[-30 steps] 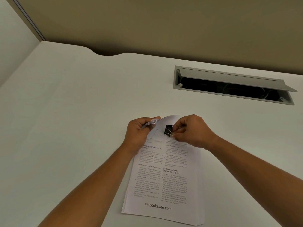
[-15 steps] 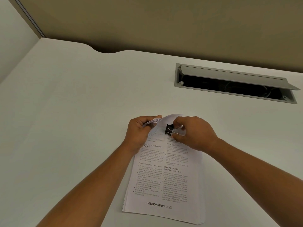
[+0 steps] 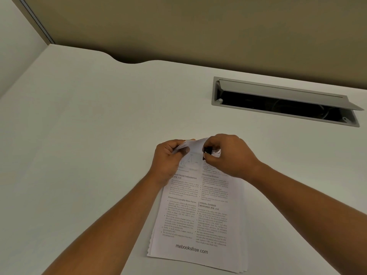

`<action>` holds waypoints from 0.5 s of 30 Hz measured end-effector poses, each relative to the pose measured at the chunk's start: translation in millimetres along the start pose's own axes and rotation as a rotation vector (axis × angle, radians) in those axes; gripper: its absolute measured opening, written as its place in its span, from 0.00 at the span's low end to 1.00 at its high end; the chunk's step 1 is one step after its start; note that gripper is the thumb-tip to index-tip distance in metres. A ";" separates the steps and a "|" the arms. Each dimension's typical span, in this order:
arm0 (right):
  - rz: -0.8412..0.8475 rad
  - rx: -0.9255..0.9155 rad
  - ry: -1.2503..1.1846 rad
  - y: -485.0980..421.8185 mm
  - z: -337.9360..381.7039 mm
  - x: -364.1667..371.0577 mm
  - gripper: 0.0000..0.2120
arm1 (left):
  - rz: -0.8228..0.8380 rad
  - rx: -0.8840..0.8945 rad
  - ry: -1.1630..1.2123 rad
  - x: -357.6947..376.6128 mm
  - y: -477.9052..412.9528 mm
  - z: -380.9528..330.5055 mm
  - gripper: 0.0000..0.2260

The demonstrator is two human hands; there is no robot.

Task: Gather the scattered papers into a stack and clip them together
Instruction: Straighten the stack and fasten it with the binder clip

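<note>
Head view: the stack of papers (image 3: 200, 211) lies on the white desk (image 3: 89, 145). The left hand (image 3: 168, 157) pinches and lifts the stack's far left corner. The right hand (image 3: 228, 155) grips the black binder clip (image 3: 207, 151) at the top edge; it has closed further over the clip than a second ago, hiding most of it.

The right hand (image 3: 230, 155) covers most of the black binder clip (image 3: 207, 150); whether its jaws straddle the paper stack (image 3: 198, 215) cannot be determined. Body text on the top sheet is too small to read. Both forearms are cut off at the bottom edge.
</note>
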State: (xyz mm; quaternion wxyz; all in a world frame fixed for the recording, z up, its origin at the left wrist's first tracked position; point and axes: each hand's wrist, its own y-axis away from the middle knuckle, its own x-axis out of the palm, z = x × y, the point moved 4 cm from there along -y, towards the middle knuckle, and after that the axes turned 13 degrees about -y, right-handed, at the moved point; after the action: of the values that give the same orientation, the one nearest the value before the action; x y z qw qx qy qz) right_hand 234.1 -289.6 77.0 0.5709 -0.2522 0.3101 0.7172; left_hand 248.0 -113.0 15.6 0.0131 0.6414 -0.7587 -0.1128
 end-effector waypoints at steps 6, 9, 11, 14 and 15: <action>-0.009 0.103 -0.340 -12.7 0.6 19.4 0.11 | -0.083 0.073 -0.125 -1.8 3.3 -0.1 0.29; -0.065 0.182 -0.433 -15.4 -9.7 24.0 0.18 | -0.085 0.152 -0.258 0.1 7.0 -4.6 0.38; -0.036 0.198 -0.514 -15.9 -14.7 28.2 0.20 | -0.055 0.186 -0.317 3.0 9.4 -6.3 0.36; -0.039 0.180 -0.593 -15.2 -17.3 31.7 0.23 | -0.019 0.200 -0.340 3.9 10.8 -3.9 0.28; -0.057 0.180 -0.619 -15.0 -18.1 31.5 0.25 | -0.017 0.202 -0.332 4.0 10.7 -2.1 0.24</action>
State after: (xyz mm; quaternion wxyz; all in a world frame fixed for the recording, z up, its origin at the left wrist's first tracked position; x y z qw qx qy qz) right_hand 242.0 -279.6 39.7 0.6779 0.0208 0.1767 0.7133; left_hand 237.2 -115.7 19.1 -0.1777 0.6183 -0.7526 -0.1406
